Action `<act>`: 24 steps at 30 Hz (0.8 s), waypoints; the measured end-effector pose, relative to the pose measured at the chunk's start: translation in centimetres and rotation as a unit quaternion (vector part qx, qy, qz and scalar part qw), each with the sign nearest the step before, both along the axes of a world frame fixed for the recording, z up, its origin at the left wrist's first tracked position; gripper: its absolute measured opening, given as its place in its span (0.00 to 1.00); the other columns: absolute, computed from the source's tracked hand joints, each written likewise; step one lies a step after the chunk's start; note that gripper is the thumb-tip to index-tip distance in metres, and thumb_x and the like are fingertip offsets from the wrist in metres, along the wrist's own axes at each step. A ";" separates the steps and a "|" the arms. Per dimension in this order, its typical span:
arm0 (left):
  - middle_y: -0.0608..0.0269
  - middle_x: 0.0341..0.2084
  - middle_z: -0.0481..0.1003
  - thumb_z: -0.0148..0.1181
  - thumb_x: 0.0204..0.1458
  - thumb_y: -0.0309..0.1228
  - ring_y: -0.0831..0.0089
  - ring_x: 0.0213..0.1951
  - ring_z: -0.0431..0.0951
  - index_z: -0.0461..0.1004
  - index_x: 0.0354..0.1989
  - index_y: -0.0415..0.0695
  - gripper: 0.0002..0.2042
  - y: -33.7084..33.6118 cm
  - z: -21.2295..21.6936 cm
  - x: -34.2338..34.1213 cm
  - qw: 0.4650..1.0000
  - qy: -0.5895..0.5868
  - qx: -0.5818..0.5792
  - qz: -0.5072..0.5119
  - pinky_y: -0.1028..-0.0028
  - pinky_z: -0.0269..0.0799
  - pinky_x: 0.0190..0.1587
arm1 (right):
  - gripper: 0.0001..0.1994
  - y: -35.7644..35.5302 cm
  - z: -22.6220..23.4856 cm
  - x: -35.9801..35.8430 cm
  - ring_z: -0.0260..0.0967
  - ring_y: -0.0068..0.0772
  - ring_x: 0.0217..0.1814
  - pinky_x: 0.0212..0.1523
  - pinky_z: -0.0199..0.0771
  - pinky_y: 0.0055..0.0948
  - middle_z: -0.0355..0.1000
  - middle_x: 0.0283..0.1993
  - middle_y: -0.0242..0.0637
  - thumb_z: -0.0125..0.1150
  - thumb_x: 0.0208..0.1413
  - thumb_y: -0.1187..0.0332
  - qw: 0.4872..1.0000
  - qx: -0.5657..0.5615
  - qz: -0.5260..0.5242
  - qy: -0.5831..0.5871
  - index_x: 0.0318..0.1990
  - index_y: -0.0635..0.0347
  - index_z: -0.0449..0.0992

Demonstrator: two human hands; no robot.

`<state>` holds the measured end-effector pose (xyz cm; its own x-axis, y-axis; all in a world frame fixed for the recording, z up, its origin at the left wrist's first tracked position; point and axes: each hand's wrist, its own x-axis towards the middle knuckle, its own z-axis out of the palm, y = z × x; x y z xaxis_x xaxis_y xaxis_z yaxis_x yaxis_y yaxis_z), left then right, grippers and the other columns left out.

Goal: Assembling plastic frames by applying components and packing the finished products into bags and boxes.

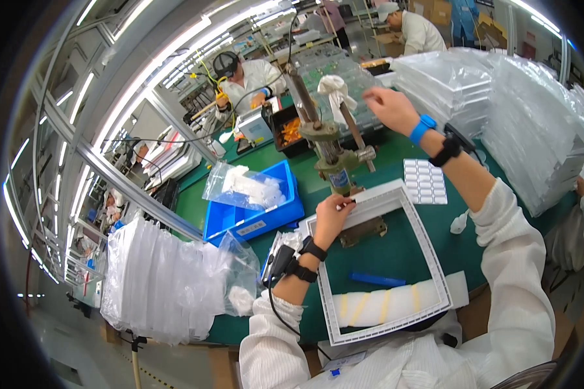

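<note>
A white rectangular frame (428, 249) with a dotted inner border lies in front of me. Its far edge is under the green arbor press (334, 155). My left hand (331, 219) is at the frame's far left corner, by the foot of the press. Its fingertips are pinched together around a small dark piece whose kind I cannot make out. My right hand (394, 111) is raised beside the press lever (352, 123), whose upper end is wrapped in white cloth (336, 92). It is apart from the lever, fingers loosely bent, holding nothing visible.
A blue bin (253, 217) with bagged white parts stands left of the press. Stacks of plastic-wrapped pieces (159, 279) rise at left and far right. Right of the press lies a white tray of square pads (425, 181). A foam roll (396, 301) and blue strip (377, 279) show through the frame.
</note>
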<state>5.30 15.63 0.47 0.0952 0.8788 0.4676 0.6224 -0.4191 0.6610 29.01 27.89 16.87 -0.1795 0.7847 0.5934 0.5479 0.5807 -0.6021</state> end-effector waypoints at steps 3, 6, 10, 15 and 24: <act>0.53 0.25 0.78 0.72 0.44 0.30 0.62 0.28 0.79 0.82 0.33 0.36 0.11 -0.6 -0.3 -0.6 1.000 -0.011 0.001 0.007 0.69 0.71 0.32 | 0.19 3.7 3.3 -5.0 0.76 0.51 0.49 0.49 0.74 0.40 0.79 0.46 0.48 0.54 0.61 0.54 0.990 -0.001 0.008 0.138 0.52 0.57 0.76; 0.55 0.25 0.78 0.71 0.45 0.30 0.63 0.29 0.80 0.82 0.33 0.36 0.10 0.3 0.1 1.4 1.000 -0.019 -0.014 -0.020 0.70 0.73 0.34 | 0.18 9.3 3.8 -6.6 0.77 0.36 0.39 0.42 0.76 0.34 0.78 0.41 0.44 0.53 0.64 0.56 0.984 0.061 -0.047 0.163 0.48 0.63 0.77; 0.54 0.28 0.80 0.71 0.46 0.29 0.64 0.29 0.81 0.82 0.32 0.36 0.10 0.0 -0.6 -0.3 1.000 -0.014 -0.011 -0.006 0.71 0.73 0.34 | 0.17 7.0 4.5 -9.7 0.75 0.28 0.35 0.36 0.75 0.31 0.75 0.34 0.38 0.52 0.65 0.57 0.968 -0.145 0.136 0.154 0.37 0.63 0.77; 0.53 0.25 0.79 0.70 0.46 0.30 0.64 0.29 0.81 0.82 0.32 0.36 0.10 0.2 -0.3 0.3 1.000 -0.020 -0.013 0.003 0.71 0.72 0.32 | 0.16 0.1 5.6 -7.4 0.74 0.26 0.27 0.29 0.73 0.26 0.75 0.30 0.37 0.51 0.65 0.60 0.942 0.010 0.168 0.289 0.34 0.63 0.77; 0.51 0.26 0.79 0.70 0.45 0.30 0.61 0.28 0.81 0.81 0.31 0.35 0.11 0.8 -1.0 0.2 1.000 0.000 -0.011 0.013 0.70 0.73 0.32 | 0.12 -13.8 2.5 -0.9 0.63 0.16 0.31 0.34 0.65 0.19 0.70 0.31 0.30 0.48 0.69 0.67 0.961 0.075 0.194 0.183 0.37 0.64 0.74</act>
<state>5.48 16.39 -0.51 0.0719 0.8907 0.4489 0.6337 -0.3883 0.6691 28.07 14.08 19.37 -0.1987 0.6010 0.7741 0.0407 0.7943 -0.6062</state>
